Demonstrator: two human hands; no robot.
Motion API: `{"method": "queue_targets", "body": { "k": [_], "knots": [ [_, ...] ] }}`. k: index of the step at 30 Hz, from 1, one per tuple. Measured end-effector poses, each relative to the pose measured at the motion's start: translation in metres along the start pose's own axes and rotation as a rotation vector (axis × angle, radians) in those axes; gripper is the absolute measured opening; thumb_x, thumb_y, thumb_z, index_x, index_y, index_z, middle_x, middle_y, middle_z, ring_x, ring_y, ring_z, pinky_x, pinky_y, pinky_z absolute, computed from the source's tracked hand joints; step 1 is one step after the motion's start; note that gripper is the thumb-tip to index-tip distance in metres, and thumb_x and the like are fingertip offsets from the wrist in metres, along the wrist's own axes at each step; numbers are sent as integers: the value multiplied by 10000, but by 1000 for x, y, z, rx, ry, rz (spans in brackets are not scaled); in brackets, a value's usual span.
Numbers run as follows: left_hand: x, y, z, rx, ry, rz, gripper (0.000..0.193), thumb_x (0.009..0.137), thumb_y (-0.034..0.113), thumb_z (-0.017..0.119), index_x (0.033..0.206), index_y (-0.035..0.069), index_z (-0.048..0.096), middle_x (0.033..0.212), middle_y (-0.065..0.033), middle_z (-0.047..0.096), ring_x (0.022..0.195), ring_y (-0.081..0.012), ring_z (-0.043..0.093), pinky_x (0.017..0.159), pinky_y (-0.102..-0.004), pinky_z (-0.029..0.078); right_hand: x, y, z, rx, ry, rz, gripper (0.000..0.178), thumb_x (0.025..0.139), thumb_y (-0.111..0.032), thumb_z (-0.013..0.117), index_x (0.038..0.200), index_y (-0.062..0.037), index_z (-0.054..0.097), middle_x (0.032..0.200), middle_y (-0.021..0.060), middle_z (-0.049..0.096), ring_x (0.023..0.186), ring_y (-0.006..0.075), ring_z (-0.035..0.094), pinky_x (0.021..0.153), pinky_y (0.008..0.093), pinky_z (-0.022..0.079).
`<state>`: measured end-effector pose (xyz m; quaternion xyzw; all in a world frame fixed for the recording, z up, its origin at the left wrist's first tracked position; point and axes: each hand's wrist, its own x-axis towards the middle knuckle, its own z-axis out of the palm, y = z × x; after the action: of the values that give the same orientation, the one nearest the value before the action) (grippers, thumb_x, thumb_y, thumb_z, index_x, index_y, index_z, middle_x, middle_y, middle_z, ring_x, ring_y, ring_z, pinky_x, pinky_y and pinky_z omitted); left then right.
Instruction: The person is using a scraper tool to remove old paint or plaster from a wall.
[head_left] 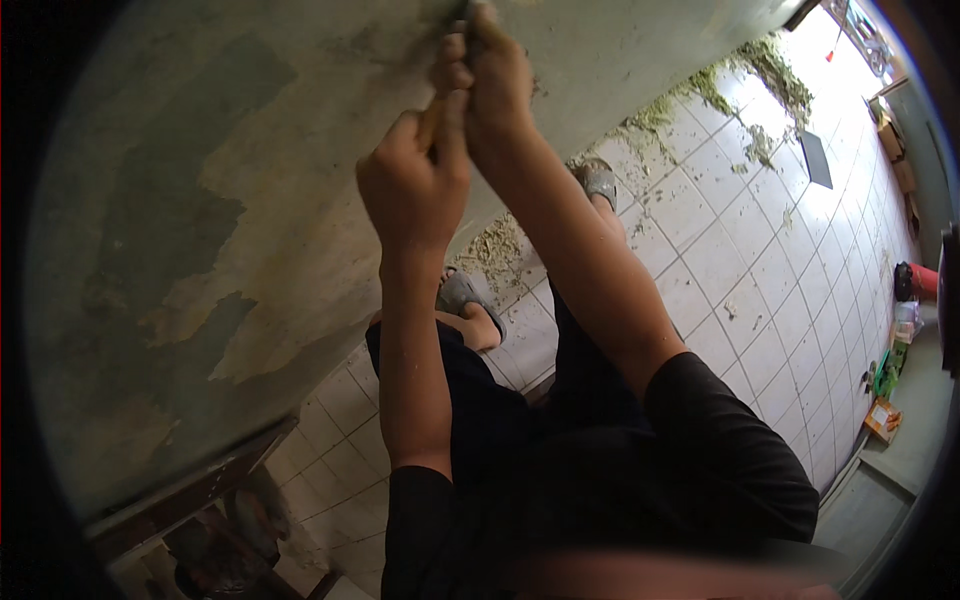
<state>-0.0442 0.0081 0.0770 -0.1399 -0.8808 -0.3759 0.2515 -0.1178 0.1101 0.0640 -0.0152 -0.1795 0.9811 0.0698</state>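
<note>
My left hand (418, 185) is closed around the yellowish handle of a scraper (430, 125), its index finger stretched along the tool. Farther up, my right hand (500, 90) grips or presses near the scraper's dark head, at the top edge of the view. The tip there is blurred and partly hidden by the fingers. Both hands are up against a greenish-grey wall (300, 200), whose surface coating has come off in patches, leaving paler and darker areas with ragged edges.
Flakes and scrapings (495, 250) lie along the wall's foot, with a bigger heap (780, 85) farther off. My sandalled feet stand on white floor tiles (730, 240). A flat grey piece (816, 160) lies on the tiles. Wooden furniture (220, 470) is at lower left; boxes (884, 420) line the right.
</note>
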Motion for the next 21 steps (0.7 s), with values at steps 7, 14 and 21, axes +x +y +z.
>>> {"method": "queue_targets", "body": {
  "k": [7,14,21],
  "knots": [
    [-55,-9,46,-322,-152,-348,556,1071,432,512,742,-7,606,642,-235,635,654,-427,692,573,-473,488,-20,-6,-38,-394,174,17,343,1071,-340,464,922,-41,540,685,135,629,514,220,573,509,352,455],
    [-63,-31,42,-145,-425,-255,626,1120,446,323,834,-25,622,866,-253,685,787,-410,690,703,-456,507,-36,-24,-48,-1502,245,-188,393,1035,-337,480,1024,32,616,875,246,716,869,434,695,807,490,523],
    [-64,-44,15,-619,-386,-502,769,1096,637,217,827,23,593,778,-110,633,767,-214,604,802,-385,465,-35,-38,-69,-1721,161,-117,416,1046,-380,505,1036,21,617,899,229,707,855,412,689,779,482,530]
  ]
}}
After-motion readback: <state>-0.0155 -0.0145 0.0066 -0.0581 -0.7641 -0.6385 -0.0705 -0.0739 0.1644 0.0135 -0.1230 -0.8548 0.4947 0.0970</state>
